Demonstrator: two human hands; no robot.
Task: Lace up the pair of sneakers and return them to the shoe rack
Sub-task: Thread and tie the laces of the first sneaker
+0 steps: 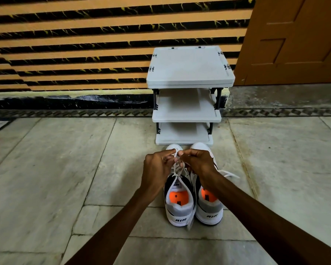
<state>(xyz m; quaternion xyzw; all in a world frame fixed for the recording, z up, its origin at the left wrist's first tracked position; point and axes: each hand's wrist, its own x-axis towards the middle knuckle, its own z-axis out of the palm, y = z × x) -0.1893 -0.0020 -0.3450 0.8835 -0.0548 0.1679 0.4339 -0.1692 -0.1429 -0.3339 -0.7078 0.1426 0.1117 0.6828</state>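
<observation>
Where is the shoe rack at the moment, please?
In the head view the shoe rack stands at centre, against the striped wall, left of the wooden door, with the sneakers on the floor just before its bottom shelf.

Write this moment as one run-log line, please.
step: tying lace | left hand: grip on lace | right hand: grip on lace | shoe: left sneaker | right sneaker: beside | shoe rack: no shoes

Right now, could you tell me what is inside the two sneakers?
Each sneaker, left and right, shows an orange insole at the heel. Further forward, the tongues, the laces and both hands, left and right, cover the inside.
</observation>
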